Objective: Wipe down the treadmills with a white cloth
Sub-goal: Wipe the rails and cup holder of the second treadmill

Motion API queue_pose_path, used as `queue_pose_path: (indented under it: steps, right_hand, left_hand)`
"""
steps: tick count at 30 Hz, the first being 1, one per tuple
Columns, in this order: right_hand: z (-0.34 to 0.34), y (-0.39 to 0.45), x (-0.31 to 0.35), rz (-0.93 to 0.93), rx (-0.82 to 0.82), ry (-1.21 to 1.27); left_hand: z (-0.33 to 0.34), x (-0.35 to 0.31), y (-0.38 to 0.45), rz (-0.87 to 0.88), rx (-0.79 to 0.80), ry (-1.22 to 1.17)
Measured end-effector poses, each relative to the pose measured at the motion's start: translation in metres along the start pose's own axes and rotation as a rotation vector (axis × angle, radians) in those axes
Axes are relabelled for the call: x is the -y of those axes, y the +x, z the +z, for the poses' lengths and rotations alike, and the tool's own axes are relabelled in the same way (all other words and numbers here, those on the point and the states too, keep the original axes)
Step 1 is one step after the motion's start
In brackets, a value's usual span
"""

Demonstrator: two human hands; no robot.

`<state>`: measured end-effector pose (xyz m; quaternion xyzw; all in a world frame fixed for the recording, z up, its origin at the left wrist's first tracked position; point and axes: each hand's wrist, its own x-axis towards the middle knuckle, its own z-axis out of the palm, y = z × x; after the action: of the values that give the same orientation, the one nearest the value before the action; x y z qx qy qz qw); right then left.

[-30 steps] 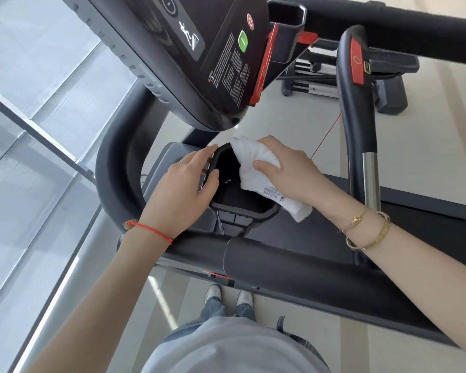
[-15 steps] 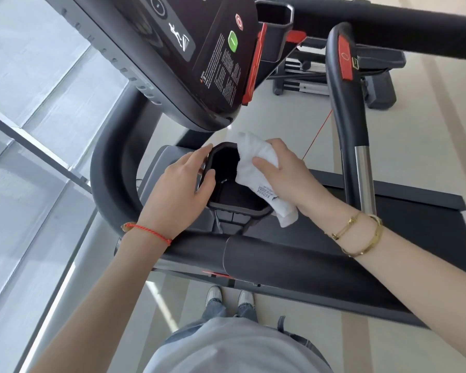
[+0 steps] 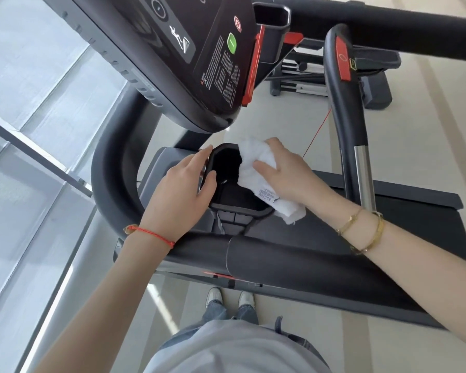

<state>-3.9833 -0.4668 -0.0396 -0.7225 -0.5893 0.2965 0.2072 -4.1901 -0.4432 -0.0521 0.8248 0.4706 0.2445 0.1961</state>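
Note:
A black treadmill with a dark console (image 3: 199, 57) fills the view, and below the console sits a black cup-holder pocket (image 3: 228, 181). My right hand (image 3: 288, 173) grips a bunched white cloth (image 3: 256, 168) and presses it on the pocket's right rim; a tagged end of the cloth hangs over the near right corner. My left hand (image 3: 180, 195) holds the pocket's left rim, thumb hooked inside and fingers along the outside. The padded front handrail (image 3: 293, 262) runs below both wrists.
An upright side grip (image 3: 347, 109) with a red button and chrome section stands right of my right hand. The running belt (image 3: 428, 232) lies at right. A glass wall with a metal rail is at left. Another machine's frame sits at top right. My shoes stand on pale floor.
My right hand has slid the cloth slightly up along the pocket's right rim. My left hand has kept its hold on the left rim.

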Motion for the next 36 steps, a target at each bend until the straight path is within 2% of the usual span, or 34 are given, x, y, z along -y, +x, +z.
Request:
queue_pose_path:
  steps: [5, 10, 14, 18, 22, 26, 31, 33, 36]
  right_hand:
    - [-0.008, 0.03, 0.008, -0.241, 0.089, -0.332]
    - [-0.005, 0.043, 0.018, -0.403, 0.103, -0.433]
    - [-0.003, 0.035, 0.012, -0.33, 0.051, -0.331]
    - [0.0, 0.014, -0.005, -0.181, -0.052, -0.116]
    - [0.011, -0.008, -0.016, -0.075, -0.073, 0.047]
    - [0.005, 0.005, -0.009, -0.107, -0.012, -0.123]
    - [-0.017, 0.036, 0.012, -0.254, 0.217, -0.358]
    - [-0.012, 0.034, 0.014, -0.24, 0.164, -0.35]
    - [0.003, 0.021, 0.01, -0.149, -0.048, -0.253]
  left_hand:
    - [0.001, 0.0, 0.001, -0.003, -0.01, -0.023]
    - [0.003, 0.0, 0.001, -0.006, -0.026, -0.047]
    - [0.003, 0.0, 0.001, -0.015, -0.031, -0.039]
    - [0.003, 0.0, 0.001, -0.032, -0.019, -0.03]
    - [0.002, 0.0, 0.001, -0.04, -0.015, -0.018]
    - [0.001, -0.001, 0.001, -0.027, -0.002, -0.057]
    - [0.001, 0.0, 0.001, -0.023, 0.006, -0.087]
    - [0.0, 0.001, 0.001, -0.016, 0.001, -0.087]
    - [0.0, 0.001, 0.001, -0.013, 0.001, -0.085]
